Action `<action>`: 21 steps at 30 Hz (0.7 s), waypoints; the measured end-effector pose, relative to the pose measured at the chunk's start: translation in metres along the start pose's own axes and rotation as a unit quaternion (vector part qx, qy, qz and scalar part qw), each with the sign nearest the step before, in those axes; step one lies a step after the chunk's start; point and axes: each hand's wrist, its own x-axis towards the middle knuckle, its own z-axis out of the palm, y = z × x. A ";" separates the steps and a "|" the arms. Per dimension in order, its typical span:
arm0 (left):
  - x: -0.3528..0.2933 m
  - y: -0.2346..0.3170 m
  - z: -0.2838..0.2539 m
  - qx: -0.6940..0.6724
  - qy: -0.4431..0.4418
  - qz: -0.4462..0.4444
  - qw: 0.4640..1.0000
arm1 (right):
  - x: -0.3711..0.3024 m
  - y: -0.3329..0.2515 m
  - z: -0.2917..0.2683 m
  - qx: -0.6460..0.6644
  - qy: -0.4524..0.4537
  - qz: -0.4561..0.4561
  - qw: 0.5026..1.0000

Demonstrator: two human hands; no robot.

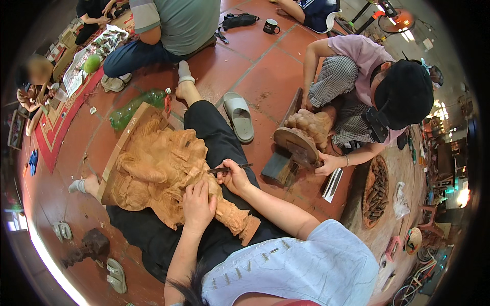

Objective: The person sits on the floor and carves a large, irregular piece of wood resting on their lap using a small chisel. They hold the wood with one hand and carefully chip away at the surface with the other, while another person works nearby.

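A large carved wooden sculpture (153, 168) lies across my lap, its broad flat base toward the far left and its narrow end near my right thigh. My left hand (199, 205) rests on the carving, fingers bent against the wood; what its fingertips press, if anything, is hidden. In my right hand (234, 178) is a slim dark carving tool (220, 170), gripped along its shaft. One end of the tool reaches the side of the carving, just beyond my left hand, while the other points off to the right.
At right, a co-worker in a black cap (403, 94) handles another carving (309, 127) beside a dark block (279, 166). A grey slipper (238, 116), a green bottle (133, 108) and a dark mug (271, 26) are on the tiles. An oval basket (368, 217) holds several tools.
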 end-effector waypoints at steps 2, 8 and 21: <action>0.002 0.001 0.000 0.002 -0.005 -0.004 1.000 | -0.001 0.001 0.001 0.013 0.013 -0.006 1.000; 0.001 0.004 -0.002 -0.004 -0.008 -0.006 1.000 | 0.001 0.002 -0.005 0.013 -0.002 -0.009 1.000; -0.002 0.000 0.000 0.002 -0.013 -0.006 1.000 | -0.001 0.002 -0.005 -0.001 -0.009 0.008 1.000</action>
